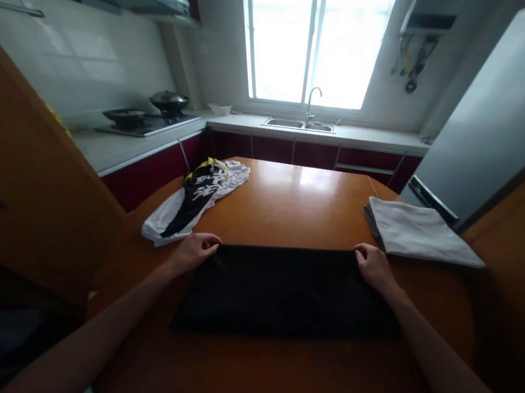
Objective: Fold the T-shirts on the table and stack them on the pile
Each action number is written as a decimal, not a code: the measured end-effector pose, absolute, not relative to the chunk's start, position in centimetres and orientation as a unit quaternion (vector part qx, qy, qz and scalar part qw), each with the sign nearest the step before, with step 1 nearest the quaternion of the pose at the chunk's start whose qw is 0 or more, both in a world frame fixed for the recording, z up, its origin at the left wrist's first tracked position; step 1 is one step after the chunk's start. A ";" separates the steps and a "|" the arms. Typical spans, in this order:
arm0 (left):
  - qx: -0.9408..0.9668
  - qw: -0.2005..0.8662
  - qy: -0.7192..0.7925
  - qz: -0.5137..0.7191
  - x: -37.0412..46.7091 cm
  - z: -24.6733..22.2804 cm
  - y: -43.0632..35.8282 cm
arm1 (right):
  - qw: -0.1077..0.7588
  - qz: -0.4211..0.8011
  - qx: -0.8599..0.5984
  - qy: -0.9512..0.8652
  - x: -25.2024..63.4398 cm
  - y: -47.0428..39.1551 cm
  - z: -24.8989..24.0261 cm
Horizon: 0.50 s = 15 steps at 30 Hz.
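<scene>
A black folded cloth (pixel 287 293), perhaps a garment, spreads across the near half of the wooden table (pixel 301 206). My left hand (pixel 194 252) pinches its far left corner between thumb and fingers. At the far right corner, my right hand (pixel 374 265) grips the same cloth in a pinch. The far edge runs almost straight between both hands, and the near edge hangs or lies toward me. Which kind of garment it is cannot be made out.
Left on the table lies a crumpled white, black and yellow garment (pixel 197 196). A folded light grey cloth (pixel 421 231) rests at the right edge. Beyond are a counter with a sink (pixel 298 125), a stove (pixel 149 122) with pans, and a fridge (pixel 510 109) on the right.
</scene>
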<state>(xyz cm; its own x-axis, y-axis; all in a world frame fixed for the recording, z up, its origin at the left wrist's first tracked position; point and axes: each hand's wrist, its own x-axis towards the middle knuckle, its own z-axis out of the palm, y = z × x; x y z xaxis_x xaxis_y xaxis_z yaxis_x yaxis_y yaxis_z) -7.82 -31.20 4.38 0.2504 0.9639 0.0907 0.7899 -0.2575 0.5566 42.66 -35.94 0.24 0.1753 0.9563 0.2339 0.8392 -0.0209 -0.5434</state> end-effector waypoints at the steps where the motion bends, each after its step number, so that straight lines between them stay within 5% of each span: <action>1: 0.769 0.185 0.574 0.210 -7.8 4.0 -31.1 | 0.287 0.096 -0.707 -0.639 42.6 -35.9 0.1; 8: 0.810 0.033 0.535 0.239 -5.5 4.8 -32.8 | 0.211 0.029 -0.706 -0.676 42.4 -36.8 2.5; 15: 0.833 0.022 0.539 0.125 -1.0 3.0 -37.1 | 0.168 0.018 -0.663 -0.729 37.3 -39.3 2.6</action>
<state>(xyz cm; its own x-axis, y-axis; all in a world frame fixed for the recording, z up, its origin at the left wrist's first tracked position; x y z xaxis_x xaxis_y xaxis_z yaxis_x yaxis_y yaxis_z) -0.96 -37.13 3.04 0.3884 0.9027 0.1849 0.8917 -0.4188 0.1716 37.32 -39.33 2.60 -0.0648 0.9730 0.2215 0.9610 0.1207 -0.2488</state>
